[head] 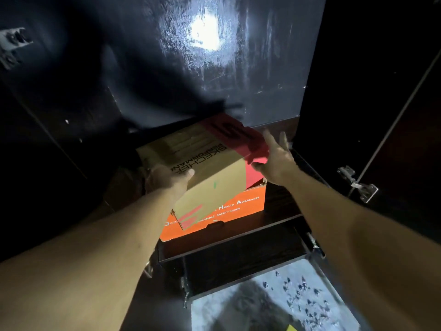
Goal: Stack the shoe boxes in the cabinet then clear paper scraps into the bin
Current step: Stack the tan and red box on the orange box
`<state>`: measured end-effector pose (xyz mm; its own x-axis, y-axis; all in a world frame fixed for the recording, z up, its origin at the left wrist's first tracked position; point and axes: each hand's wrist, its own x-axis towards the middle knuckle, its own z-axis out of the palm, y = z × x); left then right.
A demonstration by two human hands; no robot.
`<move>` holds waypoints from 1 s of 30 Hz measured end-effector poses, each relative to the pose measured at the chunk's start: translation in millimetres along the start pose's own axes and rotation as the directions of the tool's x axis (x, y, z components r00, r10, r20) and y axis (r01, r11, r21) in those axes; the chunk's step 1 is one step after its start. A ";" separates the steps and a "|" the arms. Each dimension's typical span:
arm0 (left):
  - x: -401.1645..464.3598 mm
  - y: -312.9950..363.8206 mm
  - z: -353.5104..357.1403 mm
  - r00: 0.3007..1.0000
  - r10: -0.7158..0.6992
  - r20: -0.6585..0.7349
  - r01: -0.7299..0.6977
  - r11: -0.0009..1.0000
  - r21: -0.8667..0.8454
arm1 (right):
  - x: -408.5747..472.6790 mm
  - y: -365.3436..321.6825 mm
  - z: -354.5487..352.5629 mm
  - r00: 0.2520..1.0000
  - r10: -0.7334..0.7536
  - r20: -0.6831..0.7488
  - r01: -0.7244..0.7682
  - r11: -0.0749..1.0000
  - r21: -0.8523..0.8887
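Note:
A tan and red shoe box (205, 161) with black lettering is tilted over an orange shoe box (229, 211) that rests on a dark cabinet shelf (281, 201). My left hand (167, 179) grips the tan box at its near left corner. On the red right end of that box my right hand (274, 158) holds on, thumb underneath and fingers spread. The tan box's far end points into the cabinet, and its near lower edge touches the orange box.
Dark cabinet walls (214, 68) surround the shelf, with open doors and metal hinges (358, 185) on the right and a hinge (12, 46) at upper left. Below, a lower shelf (238, 263) and speckled grey floor (274, 302) with small scraps and a yellow item (291, 328).

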<state>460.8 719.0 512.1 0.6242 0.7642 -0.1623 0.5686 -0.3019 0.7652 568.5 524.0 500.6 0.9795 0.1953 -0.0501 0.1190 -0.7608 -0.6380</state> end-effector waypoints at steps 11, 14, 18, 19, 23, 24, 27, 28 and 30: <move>19.7 -27.3 -21.2 0.957 0.262 0.126 -0.288 0.802 0.523 | -18.2 14.9 21.6 0.978 -0.109 -0.177 0.119 0.992 0.048; 21.4 -28.1 -15.1 0.950 0.307 0.048 -0.279 0.777 0.565 | -16.4 14.9 30.4 0.967 -0.144 -0.211 0.160 0.985 0.061; 35.4 -37.0 -6.9 0.916 0.374 -0.145 -0.219 0.770 0.599 | -15.5 11.1 32.7 0.986 -0.152 -0.072 0.156 0.986 0.050; 38.3 -39.3 -5.9 0.909 0.388 -0.153 -0.228 0.769 0.598 | -16.0 10.0 33.0 0.986 -0.156 -0.055 0.158 0.987 0.038; 40.0 -42.2 -5.0 0.911 0.400 -0.105 -0.250 0.736 0.629 | -12.6 9.2 32.3 0.988 -0.150 -0.030 0.151 0.988 0.013; 37.8 -41.3 -4.3 0.924 0.372 -0.089 -0.227 0.722 0.654 | -13.1 8.9 30.7 0.990 -0.143 -0.011 0.143 0.990 0.013; 24.7 -41.0 1.2 0.883 0.468 -0.031 -0.234 0.495 0.837 | -22.2 9.8 20.3 0.993 -0.118 0.024 0.117 0.993 0.035; 14.7 -38.9 5.8 0.823 0.567 0.021 -0.310 0.419 0.854 | -27.7 12.8 14.8 0.995 -0.097 0.021 0.096 0.995 0.035; -10.9 -31.1 21.9 0.670 0.728 0.148 -0.529 0.328 0.783 | -40.3 28.5 3.8 0.999 -0.052 0.001 0.052 0.998 0.038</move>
<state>448.0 707.6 476.4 0.9110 0.2081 0.3560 0.2757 -0.9493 -0.1508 531.8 496.8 481.6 0.9717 0.2355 -0.0178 0.1636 -0.7256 -0.6684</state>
